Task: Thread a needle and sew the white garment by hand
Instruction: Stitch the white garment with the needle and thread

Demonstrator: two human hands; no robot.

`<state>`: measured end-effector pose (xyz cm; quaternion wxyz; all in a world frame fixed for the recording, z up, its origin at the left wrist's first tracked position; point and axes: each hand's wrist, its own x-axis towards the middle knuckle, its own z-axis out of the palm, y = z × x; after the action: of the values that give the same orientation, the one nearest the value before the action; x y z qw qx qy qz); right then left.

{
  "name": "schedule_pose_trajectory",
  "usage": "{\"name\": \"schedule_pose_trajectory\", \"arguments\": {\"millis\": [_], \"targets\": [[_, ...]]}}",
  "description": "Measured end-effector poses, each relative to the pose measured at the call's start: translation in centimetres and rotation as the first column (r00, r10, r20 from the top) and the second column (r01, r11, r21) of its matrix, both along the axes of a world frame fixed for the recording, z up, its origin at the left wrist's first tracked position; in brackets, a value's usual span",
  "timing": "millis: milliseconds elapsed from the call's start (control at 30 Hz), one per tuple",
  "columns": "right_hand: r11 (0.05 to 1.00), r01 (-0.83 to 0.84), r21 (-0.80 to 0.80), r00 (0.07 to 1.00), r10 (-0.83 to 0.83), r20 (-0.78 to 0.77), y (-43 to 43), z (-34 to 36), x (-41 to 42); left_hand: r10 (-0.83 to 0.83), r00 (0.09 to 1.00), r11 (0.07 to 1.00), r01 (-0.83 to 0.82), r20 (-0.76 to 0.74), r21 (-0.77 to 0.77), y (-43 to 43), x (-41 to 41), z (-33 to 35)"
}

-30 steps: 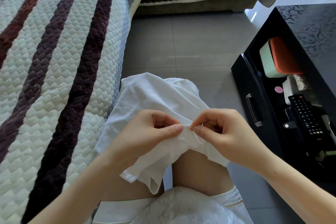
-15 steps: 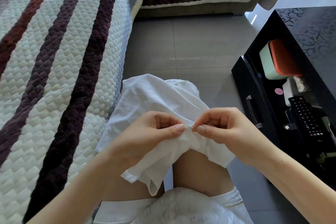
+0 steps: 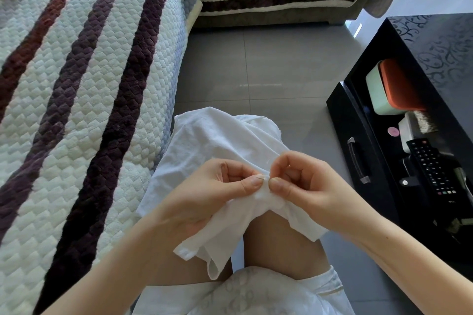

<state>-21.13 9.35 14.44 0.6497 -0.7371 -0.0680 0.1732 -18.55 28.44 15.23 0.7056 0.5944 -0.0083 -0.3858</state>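
Nearest, below the fingers, lie the person's pale shorts [image 3: 268, 294] and bare knees [image 3: 279, 243]. A loose hem of the white garment [image 3: 217, 140] hangs between the knees.

Just above it the two hands meet over the cloth. The left hand [image 3: 212, 194] has its fingers [image 3: 252, 184] pressed together, thumb against forefinger, pinching a small fold of the garment. The right hand [image 3: 307, 186] pinches the same fold from the other side with its thumb and forefinger, the other fingers curled into the palm. Between the two thumb tips a thin dark sliver, apparently the needle [image 3: 260, 178], pokes out of the fold. Its other end seems to sit in the right pinch. The thread is too fine to make out.

By this the threading looks done and the sewing is under way, mid-stitch. No finished stitches can be seen, so what remains cannot be judged.

Beyond the fingers the rest of the garment drapes over the knees toward the grey floor [image 3: 256, 64]. Right of the fingers, well apart, stands a black desk [image 3: 448, 41] with an open drawer [image 3: 358, 135] holding a remote control [image 3: 432, 166] and an orange-lidded box [image 3: 394, 87]. Left of them and farther off lies a striped sofa cover [image 3: 89, 84].
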Motion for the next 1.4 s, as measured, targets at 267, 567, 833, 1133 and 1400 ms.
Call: {"name": "schedule_pose_trajectory", "arguments": {"millis": [267,567,833,1133,1400], "targets": [[0.981,0.068,-0.179,0.975,-0.028,0.219,-0.9,-0.4,-0.6,0.044,0.997,0.996,-0.049,0.068,0.070,-0.8,-0.4,-0.1],[0.961,0.096,-0.260,0.950,-0.011,0.313,-1.3,-0.3,-0.4,0.070,0.992,0.993,-0.079,0.107,0.089,-1.3,-0.5,-0.3],[0.819,0.417,-0.393,0.707,-0.020,0.707,-1.0,-0.4,-0.7,0.084,0.988,0.988,-0.099,0.130,0.116,-1.5,-0.2,-0.5],[0.795,0.431,-0.428,0.503,0.182,0.845,0.0,-0.3,0.1,0.024,0.977,0.991,-0.051,0.211,0.126,-1.3,-0.3,-0.2],[0.852,0.397,-0.341,0.380,0.186,0.906,1.4,-0.4,-0.2,-0.007,0.905,0.946,-0.132,0.425,0.297,-2.1,-0.6,0.6]]}}
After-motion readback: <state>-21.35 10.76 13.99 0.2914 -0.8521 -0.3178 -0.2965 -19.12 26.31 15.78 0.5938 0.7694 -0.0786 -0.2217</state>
